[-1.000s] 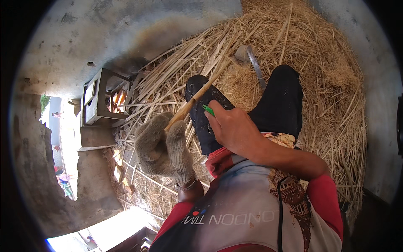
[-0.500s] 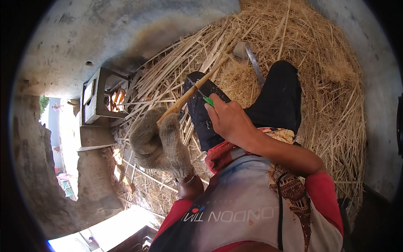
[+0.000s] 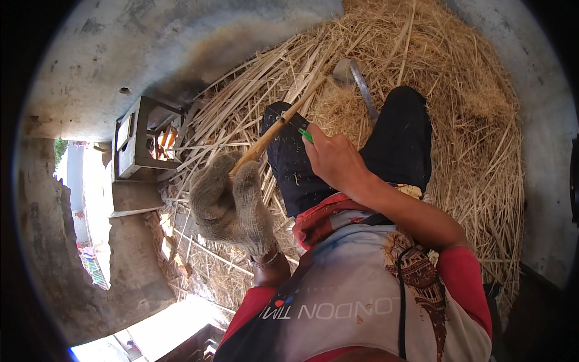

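Note:
My left hand [image 3: 224, 202], in a thick grey knitted glove, is closed round the lower end of a slim tan wooden stick [image 3: 260, 145]. The stick slants up and to the right over my dark-trousered left leg [image 3: 289, 175]. My bare right hand [image 3: 336, 160] is closed on a small knife [image 3: 306, 135] with a green handle. Its handle end lies just right of the stick's middle. Little of the blade shows, and I cannot tell whether it touches the wood. Pale shavings dot my left trouser leg.
Straw, shavings and split strips [image 3: 470, 151] cover the floor around my legs. Beyond my knees lie a curved metal blade [image 3: 363, 87] and a grey stone-like block [image 3: 345, 71]. An open-framed box [image 3: 140, 142] stands at left by the concrete wall [image 3: 181, 42].
My right hand and the knife have shifted slightly up and to the right. Less of the blade shows across the stick now. The left hand keeps its hold, moving only a little.

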Demonstrator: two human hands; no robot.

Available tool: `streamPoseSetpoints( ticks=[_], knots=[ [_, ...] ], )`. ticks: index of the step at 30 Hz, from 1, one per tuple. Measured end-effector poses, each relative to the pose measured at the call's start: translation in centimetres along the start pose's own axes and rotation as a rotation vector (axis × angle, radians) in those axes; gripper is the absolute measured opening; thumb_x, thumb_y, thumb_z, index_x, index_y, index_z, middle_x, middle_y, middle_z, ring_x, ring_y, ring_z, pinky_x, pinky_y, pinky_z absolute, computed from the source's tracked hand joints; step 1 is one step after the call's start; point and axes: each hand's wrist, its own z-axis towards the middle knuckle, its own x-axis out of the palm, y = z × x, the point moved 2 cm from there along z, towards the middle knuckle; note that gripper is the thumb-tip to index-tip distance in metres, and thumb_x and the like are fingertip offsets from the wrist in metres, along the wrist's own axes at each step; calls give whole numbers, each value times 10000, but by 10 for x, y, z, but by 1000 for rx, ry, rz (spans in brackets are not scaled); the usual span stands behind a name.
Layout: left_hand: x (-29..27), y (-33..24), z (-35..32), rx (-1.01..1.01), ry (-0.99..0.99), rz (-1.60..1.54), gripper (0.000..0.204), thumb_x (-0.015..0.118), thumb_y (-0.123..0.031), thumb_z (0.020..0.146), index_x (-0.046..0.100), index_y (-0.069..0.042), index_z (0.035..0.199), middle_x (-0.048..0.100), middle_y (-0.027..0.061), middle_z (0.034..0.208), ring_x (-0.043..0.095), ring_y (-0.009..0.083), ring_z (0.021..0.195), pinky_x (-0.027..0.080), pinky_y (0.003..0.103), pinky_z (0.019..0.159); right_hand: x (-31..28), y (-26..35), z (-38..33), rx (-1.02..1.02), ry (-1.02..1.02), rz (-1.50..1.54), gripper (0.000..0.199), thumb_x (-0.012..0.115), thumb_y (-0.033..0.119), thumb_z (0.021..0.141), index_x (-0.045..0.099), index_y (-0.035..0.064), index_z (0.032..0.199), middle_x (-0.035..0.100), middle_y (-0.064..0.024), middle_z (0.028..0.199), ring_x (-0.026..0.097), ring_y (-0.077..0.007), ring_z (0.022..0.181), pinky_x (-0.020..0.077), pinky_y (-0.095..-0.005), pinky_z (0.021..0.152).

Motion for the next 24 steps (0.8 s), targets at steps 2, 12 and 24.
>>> streamPoseSetpoints(
  ticks=[2, 12, 24],
  knots=[
    [-8, 6, 1, -53, 36, -21, 304, 776, -200, 858, 642, 72, 872, 607, 107, 775, 584, 151, 641, 459, 255, 553, -5, 13, 0, 8, 30, 38, 176, 596, 178, 970, 514, 24, 947, 548, -250, 565, 591, -460, 546, 473, -526, 502],
    [-21, 24, 1, 41, 225, -109, 354, 841, -6, 751, 646, 41, 1042, 687, 172, 1002, 690, 230, 853, 544, 280, 671, -18, -2, 7, 69, 134, -56, 216, 545, 210, 994, 561, -5, 1010, 594, -273, 619, 619, -488, 630, 492, -557, 574],
    [-12, 16, 5, -29, 73, 44, 329, 797, -198, 832, 644, 56, 976, 653, 137, 854, 621, 150, 646, 509, 248, 543, -14, 26, 8, -26, 132, 49, 173, 531, 184, 977, 508, 13, 960, 613, -274, 637, 639, -478, 643, 513, -565, 582]
  ],
)
